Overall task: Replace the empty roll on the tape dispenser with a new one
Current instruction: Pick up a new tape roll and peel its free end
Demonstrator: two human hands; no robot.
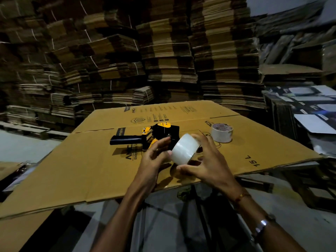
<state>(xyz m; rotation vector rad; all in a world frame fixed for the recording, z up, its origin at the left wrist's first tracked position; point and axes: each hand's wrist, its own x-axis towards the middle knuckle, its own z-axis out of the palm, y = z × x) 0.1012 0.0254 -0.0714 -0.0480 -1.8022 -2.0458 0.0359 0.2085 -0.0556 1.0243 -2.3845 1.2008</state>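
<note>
A full roll of clear tape (184, 149) is held above the flattened cardboard sheet (87, 168). My right hand (209, 164) grips it from the right and below, thumb under the roll. My left hand (154, 160) touches its left edge with the fingertips. Just behind the roll, a black and yellow tape dispenser (151, 136) lies on its side on the cardboard, handle pointing left; my hands and the roll hide part of it. An empty white tape core (222, 132) stands on the cardboard to the right of the dispenser.
Tall stacks of flattened cardboard boxes (163, 51) wall in the back and left. Printed cartons (305, 106) are piled at the right. The cardboard sheet overhangs its support toward me, with grey floor (23, 148) at the left.
</note>
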